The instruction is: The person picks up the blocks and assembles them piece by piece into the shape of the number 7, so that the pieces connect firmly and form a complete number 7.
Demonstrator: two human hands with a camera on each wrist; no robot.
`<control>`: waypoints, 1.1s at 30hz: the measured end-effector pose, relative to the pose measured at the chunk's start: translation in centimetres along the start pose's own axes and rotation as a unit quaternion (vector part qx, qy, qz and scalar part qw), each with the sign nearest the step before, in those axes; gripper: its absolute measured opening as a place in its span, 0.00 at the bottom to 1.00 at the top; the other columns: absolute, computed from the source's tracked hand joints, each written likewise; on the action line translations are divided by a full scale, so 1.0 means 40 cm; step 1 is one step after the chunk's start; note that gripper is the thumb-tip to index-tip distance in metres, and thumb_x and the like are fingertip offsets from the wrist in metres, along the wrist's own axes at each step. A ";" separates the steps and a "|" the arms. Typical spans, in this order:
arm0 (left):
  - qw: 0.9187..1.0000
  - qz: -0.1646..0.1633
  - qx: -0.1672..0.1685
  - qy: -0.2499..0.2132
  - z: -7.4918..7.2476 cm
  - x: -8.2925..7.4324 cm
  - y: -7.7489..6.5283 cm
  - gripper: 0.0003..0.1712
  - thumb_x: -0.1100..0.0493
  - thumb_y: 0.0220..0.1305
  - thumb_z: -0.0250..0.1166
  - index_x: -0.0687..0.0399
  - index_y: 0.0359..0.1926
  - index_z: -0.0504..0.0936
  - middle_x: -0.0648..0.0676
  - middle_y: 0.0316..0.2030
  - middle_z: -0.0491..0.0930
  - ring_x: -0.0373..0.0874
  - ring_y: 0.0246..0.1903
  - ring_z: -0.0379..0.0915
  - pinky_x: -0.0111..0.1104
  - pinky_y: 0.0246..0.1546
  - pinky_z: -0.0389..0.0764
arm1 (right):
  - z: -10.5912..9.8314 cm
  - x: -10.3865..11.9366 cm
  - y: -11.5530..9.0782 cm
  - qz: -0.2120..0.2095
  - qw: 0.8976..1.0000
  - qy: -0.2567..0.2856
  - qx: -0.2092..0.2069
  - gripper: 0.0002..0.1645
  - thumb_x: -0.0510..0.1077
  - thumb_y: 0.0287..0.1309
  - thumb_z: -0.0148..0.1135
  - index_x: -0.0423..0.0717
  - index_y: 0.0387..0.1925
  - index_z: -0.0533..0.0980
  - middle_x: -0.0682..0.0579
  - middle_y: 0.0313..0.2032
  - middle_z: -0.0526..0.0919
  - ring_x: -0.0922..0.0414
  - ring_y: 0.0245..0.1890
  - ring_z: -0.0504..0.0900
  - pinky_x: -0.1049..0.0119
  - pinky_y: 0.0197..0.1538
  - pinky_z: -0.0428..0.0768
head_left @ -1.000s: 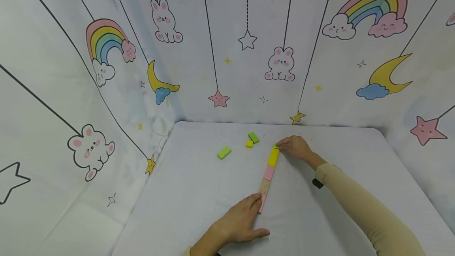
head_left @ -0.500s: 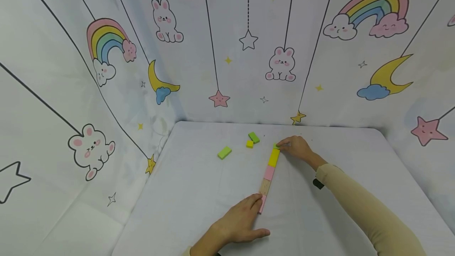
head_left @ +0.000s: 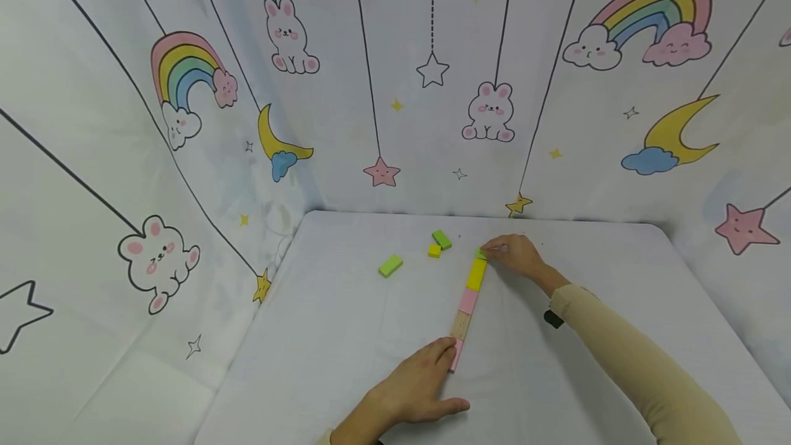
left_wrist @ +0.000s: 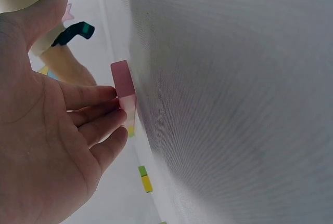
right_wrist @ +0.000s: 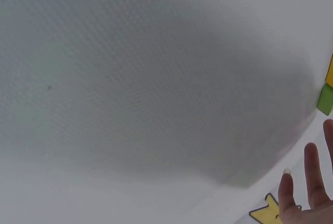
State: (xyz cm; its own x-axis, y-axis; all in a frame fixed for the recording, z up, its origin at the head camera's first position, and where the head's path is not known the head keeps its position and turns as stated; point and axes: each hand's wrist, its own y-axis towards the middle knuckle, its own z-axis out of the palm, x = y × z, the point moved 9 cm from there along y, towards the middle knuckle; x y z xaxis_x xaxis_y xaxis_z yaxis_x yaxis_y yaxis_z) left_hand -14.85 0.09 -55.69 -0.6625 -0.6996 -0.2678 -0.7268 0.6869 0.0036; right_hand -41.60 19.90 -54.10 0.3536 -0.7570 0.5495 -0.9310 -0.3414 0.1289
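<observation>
A straight row of blocks runs away from the person in the head view: a pink block [head_left: 456, 357] nearest, a plain wooden block [head_left: 460, 325], another pink block [head_left: 467, 301], a yellow block [head_left: 476, 274] and a green block [head_left: 480, 253] at the far end. The left hand [head_left: 415, 384] touches the left side of the near pink block with extended fingertips, thumb held apart; the left wrist view shows this contact on the pink block [left_wrist: 124, 81]. At the far end, the right hand [head_left: 516, 255] pinches the green block, its thumb hidden.
Left of the row lie a loose green block [head_left: 390, 266], a small yellow block [head_left: 434, 250] and a second green block [head_left: 441, 239]. The white-covered table [head_left: 309, 335] meets a cartoon-printed wall sheet [head_left: 346, 88] at its back edge.
</observation>
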 end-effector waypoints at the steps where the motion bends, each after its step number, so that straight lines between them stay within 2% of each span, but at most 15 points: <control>1: 1.000 0.000 0.000 -0.002 -0.001 0.000 0.000 0.53 0.26 0.73 0.52 0.64 0.77 0.63 0.57 0.78 0.59 0.46 0.77 0.57 0.35 0.75 0.62 | 0.000 0.001 0.002 -0.002 1.000 -0.002 0.000 0.12 0.42 0.69 0.68 0.47 0.51 0.88 0.45 0.52 0.89 0.41 0.60 0.82 0.38 0.65 0.75; 8: 1.000 -0.001 -0.001 0.000 -0.002 0.001 -0.001 0.54 0.24 0.72 0.50 0.64 0.77 0.63 0.57 0.78 0.59 0.46 0.77 0.57 0.35 0.75 0.62 | 0.009 0.012 0.023 -0.015 1.000 -0.012 0.005 0.12 0.43 0.70 0.67 0.48 0.51 0.89 0.45 0.52 0.89 0.40 0.60 0.82 0.38 0.65 0.74; 13: 1.000 -0.001 -0.003 0.000 0.002 0.004 0.000 0.53 0.25 0.72 0.51 0.63 0.78 0.63 0.57 0.78 0.59 0.46 0.77 0.57 0.35 0.75 0.63 | 0.018 0.023 0.039 -0.017 1.000 -0.019 0.008 0.12 0.43 0.71 0.66 0.48 0.52 0.88 0.44 0.53 0.88 0.40 0.60 0.81 0.38 0.65 0.74; 22: 1.000 0.004 -0.004 0.002 0.001 0.007 0.001 0.53 0.25 0.73 0.51 0.64 0.77 0.63 0.57 0.78 0.59 0.46 0.76 0.57 0.35 0.75 0.63 | 0.026 0.064 0.076 -0.001 0.999 -0.030 0.033 0.15 0.47 0.71 0.67 0.49 0.55 0.87 0.45 0.57 0.87 0.41 0.64 0.79 0.39 0.68 0.72; 27: 1.000 0.004 -0.002 -0.002 -0.004 0.006 -0.001 0.53 0.24 0.72 0.51 0.64 0.77 0.63 0.57 0.78 0.59 0.46 0.77 0.57 0.35 0.75 0.63 | 0.026 0.085 0.096 -0.002 0.999 -0.028 0.044 0.16 0.47 0.70 0.68 0.48 0.56 0.87 0.45 0.57 0.87 0.42 0.61 0.80 0.41 0.65 0.75; 33: 1.000 0.007 -0.005 0.011 -0.006 0.005 -0.001 0.54 0.23 0.72 0.49 0.64 0.77 0.64 0.57 0.77 0.60 0.46 0.76 0.58 0.35 0.75 0.62 | 0.036 0.098 0.129 -0.008 0.997 -0.049 0.051 0.17 0.47 0.69 0.69 0.48 0.57 0.86 0.45 0.56 0.87 0.43 0.58 0.82 0.43 0.61 0.79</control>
State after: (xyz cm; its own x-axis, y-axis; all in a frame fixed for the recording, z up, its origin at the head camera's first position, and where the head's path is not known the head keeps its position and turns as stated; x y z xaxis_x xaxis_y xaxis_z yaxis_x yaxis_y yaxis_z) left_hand -14.98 -0.13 -55.53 -0.6768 -0.6936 -0.2466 -0.7187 0.6951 0.0174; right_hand -44.88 14.35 -52.45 0.3811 -0.8002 0.4632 -0.9127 -0.4055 0.0504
